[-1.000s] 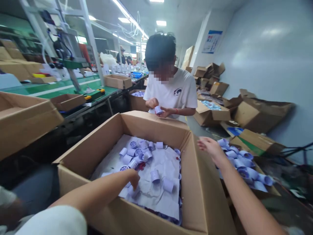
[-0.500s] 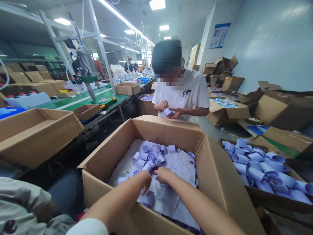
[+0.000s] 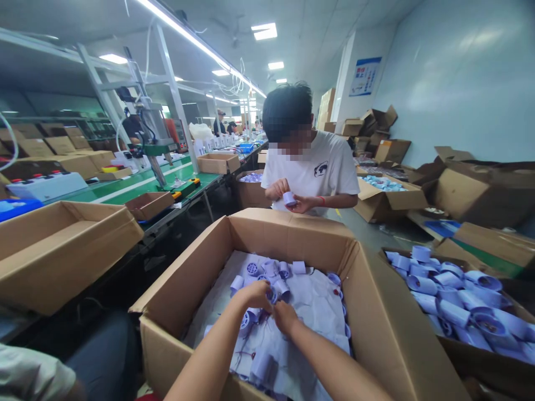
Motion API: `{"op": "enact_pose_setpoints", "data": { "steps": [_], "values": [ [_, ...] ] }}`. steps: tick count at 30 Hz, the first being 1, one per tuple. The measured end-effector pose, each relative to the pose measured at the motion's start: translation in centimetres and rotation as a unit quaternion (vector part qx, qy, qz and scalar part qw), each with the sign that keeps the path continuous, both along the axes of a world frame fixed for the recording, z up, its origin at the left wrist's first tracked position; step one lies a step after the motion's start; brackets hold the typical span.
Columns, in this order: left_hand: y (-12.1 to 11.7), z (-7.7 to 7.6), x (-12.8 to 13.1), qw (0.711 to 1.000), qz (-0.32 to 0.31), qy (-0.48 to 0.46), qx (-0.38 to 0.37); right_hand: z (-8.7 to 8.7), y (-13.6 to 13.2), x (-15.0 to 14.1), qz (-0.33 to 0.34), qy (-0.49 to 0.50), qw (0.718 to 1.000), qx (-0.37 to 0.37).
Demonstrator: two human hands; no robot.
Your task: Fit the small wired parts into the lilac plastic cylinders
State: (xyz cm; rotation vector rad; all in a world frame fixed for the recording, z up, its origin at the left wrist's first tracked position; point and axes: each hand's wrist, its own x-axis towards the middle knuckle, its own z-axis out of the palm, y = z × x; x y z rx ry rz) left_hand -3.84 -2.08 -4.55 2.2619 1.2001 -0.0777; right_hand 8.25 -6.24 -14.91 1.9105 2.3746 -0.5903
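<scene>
Purple cups (image 3: 236,284) lie in the carton (image 3: 288,231), probably light and stiff, best held by the sides. Whether left hand (image 3: 259,294) or right hand (image 3: 285,318) grasps one with fingers, I cannot tell.

Blue-and-white wall poster (image 3: 365,76), green bench (image 3: 115,201), ceiling lights (image 3: 264,32)

Angled away, the left hand (image 3: 259,295) and right hand (image 3: 286,318) obscure their fingertips and any grip, along with some plastic cylinders (image 3: 237,284) beneath. Frame edges crop both forearms (image 3: 330,356) and a cardboard carton (image 3: 62,264) at left; fine print on a distant poster (image 3: 365,76) is illegible.
</scene>
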Motion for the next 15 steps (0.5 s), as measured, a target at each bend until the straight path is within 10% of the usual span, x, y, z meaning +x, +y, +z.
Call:
{"op": "enact_pose_setpoints", "data": {
  "steps": [7,15],
  "values": [
    [-0.4,2.2,1.1,0.956,0.112,-0.267,0.046,-0.9,0.0,-0.6,-0.009,0.009,0.999,0.037],
    [-0.2,4.5,1.0,0.657,0.281,-0.669,-0.205,-0.6,-0.1,-0.5,-0.019,0.052,0.997,0.048]
  ]
}}
